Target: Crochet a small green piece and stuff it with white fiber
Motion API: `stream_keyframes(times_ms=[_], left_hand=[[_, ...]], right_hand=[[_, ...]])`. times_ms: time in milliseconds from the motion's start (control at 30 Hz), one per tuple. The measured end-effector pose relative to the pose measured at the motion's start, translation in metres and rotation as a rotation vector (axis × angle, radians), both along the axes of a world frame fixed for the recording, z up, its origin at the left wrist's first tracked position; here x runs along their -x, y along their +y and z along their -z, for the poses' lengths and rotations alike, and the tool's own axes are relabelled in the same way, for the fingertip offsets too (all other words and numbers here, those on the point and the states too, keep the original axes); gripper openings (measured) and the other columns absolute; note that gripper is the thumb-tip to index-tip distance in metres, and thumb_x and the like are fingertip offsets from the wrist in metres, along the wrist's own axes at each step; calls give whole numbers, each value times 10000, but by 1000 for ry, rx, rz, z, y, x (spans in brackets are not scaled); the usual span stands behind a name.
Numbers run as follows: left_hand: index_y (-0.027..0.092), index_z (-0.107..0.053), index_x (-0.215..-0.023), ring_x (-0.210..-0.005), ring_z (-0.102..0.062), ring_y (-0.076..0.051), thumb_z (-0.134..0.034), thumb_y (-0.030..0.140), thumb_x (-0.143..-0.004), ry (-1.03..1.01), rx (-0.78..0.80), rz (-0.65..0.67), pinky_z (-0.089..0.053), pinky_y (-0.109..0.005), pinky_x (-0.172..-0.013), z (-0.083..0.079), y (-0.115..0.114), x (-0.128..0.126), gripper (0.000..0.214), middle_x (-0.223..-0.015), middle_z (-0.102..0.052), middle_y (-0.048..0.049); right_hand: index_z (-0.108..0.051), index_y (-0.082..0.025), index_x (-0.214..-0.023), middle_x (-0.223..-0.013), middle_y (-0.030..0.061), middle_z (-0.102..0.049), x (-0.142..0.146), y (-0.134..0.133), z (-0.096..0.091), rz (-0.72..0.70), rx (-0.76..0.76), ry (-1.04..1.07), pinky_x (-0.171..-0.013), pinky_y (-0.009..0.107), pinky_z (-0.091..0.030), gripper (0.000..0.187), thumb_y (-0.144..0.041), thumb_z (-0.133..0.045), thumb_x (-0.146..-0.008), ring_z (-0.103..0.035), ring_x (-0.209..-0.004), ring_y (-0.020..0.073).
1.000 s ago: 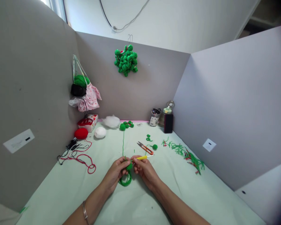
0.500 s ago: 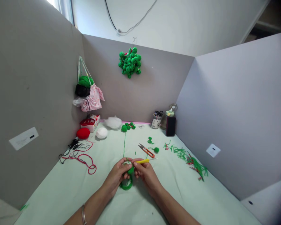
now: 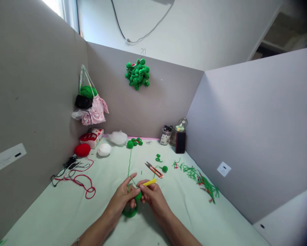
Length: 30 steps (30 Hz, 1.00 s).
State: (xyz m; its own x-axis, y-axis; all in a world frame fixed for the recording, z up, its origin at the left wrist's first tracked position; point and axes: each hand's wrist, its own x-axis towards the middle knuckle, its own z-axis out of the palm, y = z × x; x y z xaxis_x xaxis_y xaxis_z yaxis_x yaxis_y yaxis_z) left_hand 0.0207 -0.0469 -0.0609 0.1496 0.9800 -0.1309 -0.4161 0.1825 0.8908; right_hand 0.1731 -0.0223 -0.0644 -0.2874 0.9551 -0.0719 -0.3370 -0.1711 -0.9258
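Cloth (image 3: 66, 212), pale green, creased, between flat grey partitions (image 3: 245, 130). Lower centre: left hand (image 3: 125, 194) pinching rounded green yarn piece (image 3: 138, 196); right hand (image 3: 151, 195) clamped on yellow-handled tool (image 3: 150, 182).

A head-worn camera looks forward and down onto the table (image 3: 220, 225).

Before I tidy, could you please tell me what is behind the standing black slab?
A container's pale green top shows above the slab; anything lower directly behind is covered.

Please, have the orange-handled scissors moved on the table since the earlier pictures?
No. Judged against the white plate on the right partition, the orange-handled scissors keep the same place.
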Motion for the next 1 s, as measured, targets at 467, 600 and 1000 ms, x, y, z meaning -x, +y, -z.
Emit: stream_keyframes(times_ms=[467, 600, 1000], left_hand=[[137, -355, -1621, -719, -700, -180, -1018, 497, -588, -69, -93, 37, -504, -287, -758, 5, 1, -7, 1280, -684, -671, 48], [134, -462, -1566, -650, -647, -149, -1024, 476, -589, -63, -125, 39, -445, -263, -681, -5, -1, -6, 1178, -651, -650, 53], [162, -792, -1019, -657, -666, -145, -973, 521, -642, 137, -180, 193, -450, -252, -639, -48, -15, 8, 550, -740, -618, 19]], right_hand=[[-776, -131, -829, -593, -27, -578, -13, -1, -9, 54, -40, -24, -536, 232, -358, 569, -628, -950, -614, -472, -546, 95], [-786, -133, -829, -628, -14, -604, -13, -7, -14, 61, -79, -35, -548, 232, -353, 548, -613, -952, -622, -477, -575, 98], [-734, -189, -800, -631, -46, -474, -31, -42, -45, -25, -41, 202, -527, 216, -300, 352, -471, -933, -732, -384, -549, 78]])
